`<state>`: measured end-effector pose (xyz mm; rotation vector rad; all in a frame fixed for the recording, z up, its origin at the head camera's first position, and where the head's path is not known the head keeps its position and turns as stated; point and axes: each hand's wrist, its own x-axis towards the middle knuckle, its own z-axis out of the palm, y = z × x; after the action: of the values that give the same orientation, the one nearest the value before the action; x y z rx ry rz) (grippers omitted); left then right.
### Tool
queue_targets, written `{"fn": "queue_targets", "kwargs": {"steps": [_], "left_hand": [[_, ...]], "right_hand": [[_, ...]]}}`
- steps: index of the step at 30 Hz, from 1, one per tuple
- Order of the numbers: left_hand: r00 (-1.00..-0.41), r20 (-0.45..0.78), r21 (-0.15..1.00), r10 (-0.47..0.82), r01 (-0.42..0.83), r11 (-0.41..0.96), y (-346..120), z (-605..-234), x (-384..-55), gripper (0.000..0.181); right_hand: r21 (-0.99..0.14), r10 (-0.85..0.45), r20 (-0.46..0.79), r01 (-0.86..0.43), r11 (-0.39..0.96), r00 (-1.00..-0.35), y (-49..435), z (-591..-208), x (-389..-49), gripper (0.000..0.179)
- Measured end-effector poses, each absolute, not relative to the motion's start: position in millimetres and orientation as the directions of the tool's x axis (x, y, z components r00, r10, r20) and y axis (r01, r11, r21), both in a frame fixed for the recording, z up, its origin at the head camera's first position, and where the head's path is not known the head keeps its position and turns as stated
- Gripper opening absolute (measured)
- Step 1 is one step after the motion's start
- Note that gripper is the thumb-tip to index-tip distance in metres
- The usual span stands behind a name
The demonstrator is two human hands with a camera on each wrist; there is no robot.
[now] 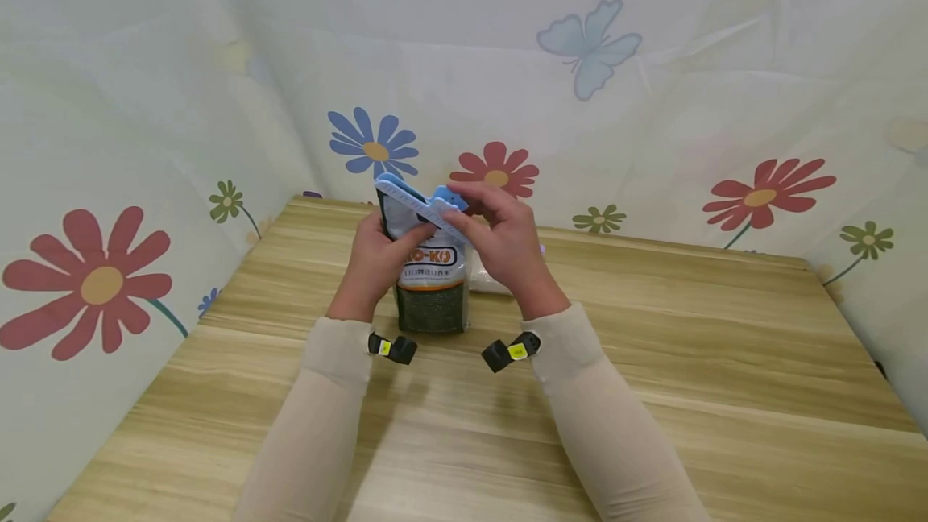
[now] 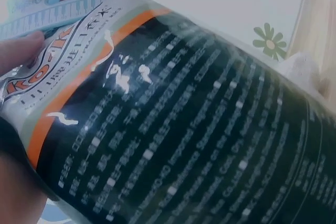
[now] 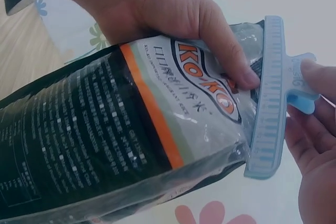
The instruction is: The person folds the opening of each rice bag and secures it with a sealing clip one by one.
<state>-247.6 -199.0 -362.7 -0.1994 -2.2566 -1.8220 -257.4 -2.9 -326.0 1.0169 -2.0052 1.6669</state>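
A rice bag (image 1: 433, 311), dark green below and pale with KO-KO lettering above, stands on the wooden table. Along its top edge lies a light blue bag clip (image 3: 269, 98) with ruler-like marks on its bar. My left hand (image 1: 374, 264) grips the bag just under the clip, its thumb across the front. The thumb and fingers of my right hand (image 1: 511, 242) pinch the clip's handles at its right end. Printed text on the bag (image 2: 157, 124) fills much of the left wrist view. The back of the bag is hidden.
Behind the bag, partly covered by my right hand, a whitish packet (image 1: 489, 276) lies on the table (image 1: 689, 329). A flower-printed cloth (image 1: 652, 119) hangs around the table's back and sides. Small black cameras (image 1: 507, 351) sit at both wrists.
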Motion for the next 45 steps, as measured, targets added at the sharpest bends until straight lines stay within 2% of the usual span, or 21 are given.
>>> {"fn": "queue_targets", "kwargs": {"steps": [12, 18, 24, 26, 30, 32, 36, 42, 45], "left_hand": [[-0.982, 0.173, 0.937, 0.079, 0.189, 0.295, -214.8, -361.8, -247.8, 0.056], [-0.969, 0.175, 0.932, 0.172, 0.22, 0.287, -223.2, -361.8, -249.0, 0.063], [-0.962, 0.104, 0.93, 0.251, 0.184, 0.319, -236.8, -363.3, -249.2, 0.068], [-0.959, 0.088, 0.926, 0.269, 0.179, 0.334, -242.3, -363.5, -249.2, 0.069], [-0.948, 0.069, 0.921, 0.312, 0.18, 0.344, -249.5, -363.8, -249.8, 0.073], [-0.943, 0.052, 0.922, 0.33, 0.172, 0.346, -250.6, -363.5, -249.4, 0.073], [-0.935, -0.004, 0.922, 0.354, 0.133, 0.363, -251.5, -364.8, -248.8, 0.072], [-0.92, -0.077, 0.906, 0.384, 0.096, 0.412, -252.2, -369.6, -250.2, 0.073], [-0.914, -0.103, 0.895, 0.391, 0.086, 0.438, -251.7, -371.5, -250.9, 0.072]], "right_hand": [[-0.77, -0.306, 0.59, -0.635, 0.065, -0.747, 6.1, -349.5, -258.1, 0.053], [-0.823, -0.284, 0.54, -0.568, 0.022, -0.792, 11.1, -367.7, -257.4, 0.063], [-0.868, -0.296, 0.486, -0.495, -0.047, -0.823, 15.8, -386.6, -260.1, 0.072], [-0.877, -0.311, 0.474, -0.474, -0.08, -0.824, 16.7, -392.2, -262.7, 0.082], [-0.901, -0.356, 0.426, -0.427, -0.08, -0.832, 16.4, -403.2, -268.6, 0.115], [-0.912, -0.383, 0.395, -0.405, -0.058, -0.835, 15.5, -407.5, -269.8, 0.12], [-0.929, -0.454, 0.332, -0.371, -0.003, -0.827, 12.5, -414.2, -270.0, 0.115], [-0.945, -0.486, 0.258, -0.323, 0.054, -0.835, 8.8, -417.8, -266.3, 0.081], [-0.952, -0.48, 0.226, -0.297, 0.076, -0.848, 6.8, -418.9, -264.4, 0.079]]}}
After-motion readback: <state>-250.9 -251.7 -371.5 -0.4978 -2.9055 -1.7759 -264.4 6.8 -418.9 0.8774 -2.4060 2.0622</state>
